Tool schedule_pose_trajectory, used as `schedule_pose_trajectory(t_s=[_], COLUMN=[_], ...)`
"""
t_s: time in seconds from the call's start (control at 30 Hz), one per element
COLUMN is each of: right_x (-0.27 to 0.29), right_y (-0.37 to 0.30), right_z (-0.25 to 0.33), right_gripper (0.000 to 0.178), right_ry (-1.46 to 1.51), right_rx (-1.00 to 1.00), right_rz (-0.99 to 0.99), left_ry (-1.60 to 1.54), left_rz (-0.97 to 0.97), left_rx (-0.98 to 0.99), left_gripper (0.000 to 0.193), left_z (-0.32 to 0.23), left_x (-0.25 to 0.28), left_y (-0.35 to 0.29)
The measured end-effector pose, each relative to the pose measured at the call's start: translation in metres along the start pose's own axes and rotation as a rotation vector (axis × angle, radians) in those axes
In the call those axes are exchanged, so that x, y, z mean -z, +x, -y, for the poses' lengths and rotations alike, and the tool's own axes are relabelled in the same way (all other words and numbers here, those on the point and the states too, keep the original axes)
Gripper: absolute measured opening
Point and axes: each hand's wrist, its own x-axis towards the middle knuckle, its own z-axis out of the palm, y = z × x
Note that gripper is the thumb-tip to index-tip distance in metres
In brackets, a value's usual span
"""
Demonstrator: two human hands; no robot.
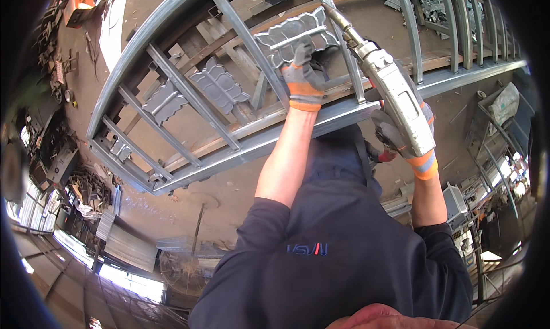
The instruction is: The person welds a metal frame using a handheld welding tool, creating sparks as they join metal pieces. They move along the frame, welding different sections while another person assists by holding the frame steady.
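Note:
My left hand (303, 80), in a grey and orange work glove, grips the lower middle of a scalloped silver metal ornament (281, 40) set between two bars of a metal frame (252, 148). My right hand (415, 137), gloved the same way, is wrapped round a long silver welding gun (395, 97). The gun's narrow nozzle points up and left, its tip close to the ornament's right end and the bar beside it. Part of my right hand is hidden behind the gun. Similar ornaments (220, 84) sit in the frame's bays further left.
The frame's long rail (470, 80) runs off to the right with several curved upright bars. Metal scraps (447, 11) lie beyond it. A round-caged fan (183, 266) stands at lower left, and a rack (492, 117) with a pale bag stands at right.

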Motion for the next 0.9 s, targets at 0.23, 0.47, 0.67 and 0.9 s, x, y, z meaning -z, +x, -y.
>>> schedule_pose_trajectory(t_s=[0.23, 0.47, 0.67, 0.9], right_x=[0.008, 0.012, 0.04, 0.042], right_y=[0.004, 0.003, -0.002, -0.006], right_z=[-0.005, -0.018, -0.016, -0.017], right_gripper=[0.043, 0.052, 0.055, 0.058], right_ry=[-0.144, 0.051, -0.068, 0.143], right_rx=[0.109, 0.037, -0.003, -0.163], right_rz=[0.071, -0.036, -0.064, -0.06], left_ry=[-0.109, -0.102, -0.001, -0.085], left_rz=[0.071, 0.095, 0.102, 0.15], left_rx=[-0.008, -0.034, -0.046, -0.068], left_gripper=[0.018, 0.021, 0.024, 0.027], left_z=[-0.007, -0.019, -0.012, -0.006], left_x=[-0.01, -0.021, -0.006, -0.005], left_y=[0.017, 0.029, 0.036, 0.043])
